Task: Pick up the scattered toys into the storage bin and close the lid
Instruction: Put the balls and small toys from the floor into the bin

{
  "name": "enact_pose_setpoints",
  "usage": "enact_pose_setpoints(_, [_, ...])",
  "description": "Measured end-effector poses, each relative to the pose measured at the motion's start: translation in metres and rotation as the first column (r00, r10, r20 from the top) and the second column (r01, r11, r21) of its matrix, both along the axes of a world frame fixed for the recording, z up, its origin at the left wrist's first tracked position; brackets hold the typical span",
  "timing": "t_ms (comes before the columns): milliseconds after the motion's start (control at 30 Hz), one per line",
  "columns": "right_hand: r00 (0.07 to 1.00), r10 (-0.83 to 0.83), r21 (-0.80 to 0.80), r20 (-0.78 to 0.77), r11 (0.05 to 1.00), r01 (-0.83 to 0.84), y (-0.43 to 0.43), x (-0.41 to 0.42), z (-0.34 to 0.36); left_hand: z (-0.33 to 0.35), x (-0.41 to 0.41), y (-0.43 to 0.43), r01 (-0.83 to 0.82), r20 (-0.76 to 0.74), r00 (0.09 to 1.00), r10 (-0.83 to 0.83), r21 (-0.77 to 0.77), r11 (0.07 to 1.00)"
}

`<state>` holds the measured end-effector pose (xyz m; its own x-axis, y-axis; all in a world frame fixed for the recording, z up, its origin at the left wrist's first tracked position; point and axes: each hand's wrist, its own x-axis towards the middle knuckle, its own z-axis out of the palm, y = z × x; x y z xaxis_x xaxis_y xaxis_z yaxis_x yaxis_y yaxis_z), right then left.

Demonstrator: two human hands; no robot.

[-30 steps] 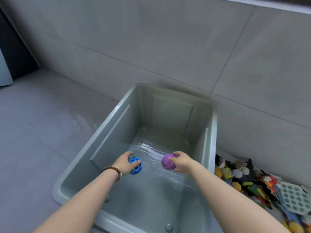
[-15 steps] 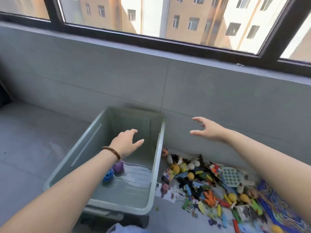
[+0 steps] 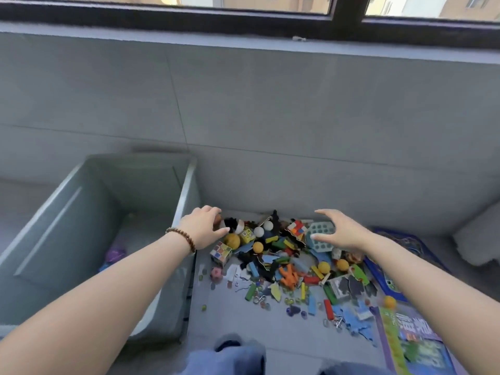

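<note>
A grey storage bin [image 3: 186, 185] stands open on the left, with a purple ball [image 3: 115, 254] on its floor. To its right a pile of scattered toys [image 3: 281, 255] lies on the floor against the wall: balls, blocks, a colour cube [image 3: 221, 252], a teal perforated piece [image 3: 320, 235]. My left hand [image 3: 203, 226] reaches over the pile's left end, fingers bent down onto small toys there; whether it holds one I cannot tell. My right hand [image 3: 338, 230] hovers open over the teal piece.
A grey tiled wall [image 3: 270, 117] rises right behind the pile, with a window above. Flat books or boards [image 3: 411, 339] lie at the right. A white object [image 3: 479, 239] sits at the far right. My knees [image 3: 232, 355] show at the bottom.
Both balls were let go into the bin. My view swung right and both hands moved from the bin to above the toy pile.
</note>
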<state>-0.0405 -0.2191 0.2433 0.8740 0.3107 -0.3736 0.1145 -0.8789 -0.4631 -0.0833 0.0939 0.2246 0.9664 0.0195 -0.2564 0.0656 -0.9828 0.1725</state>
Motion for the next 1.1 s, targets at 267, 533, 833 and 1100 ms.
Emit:
enact_pose_setpoints(267, [0.99,0.067,0.132,-0.12,0.99,-0.051,0.047,0.083,-0.129,-0.111,0.111,0.027,-0.037,-0.114,0.993,0.041,0.035,0.999])
enact_pose_setpoints(533, [0.985,0.074,0.257,-0.153,0.966,-0.032,0.086,0.164,-0.211,-0.212,0.225,0.07,0.024,-0.301,0.954,-0.015,0.027,0.999])
enact_pose_setpoints(833, [0.967,0.026,0.345,-0.255,0.936,0.065,0.08,0.185,-0.263,-0.263,0.256,0.092,0.08,-0.478,0.878,-0.016,0.113,0.99])
enact_pose_setpoints(1100, [0.971,0.068,0.352,-0.229,0.936,0.018,0.101,0.18,-0.257,-0.251,0.246,0.083,0.031,-0.377,0.926,0.003,0.083,0.996])
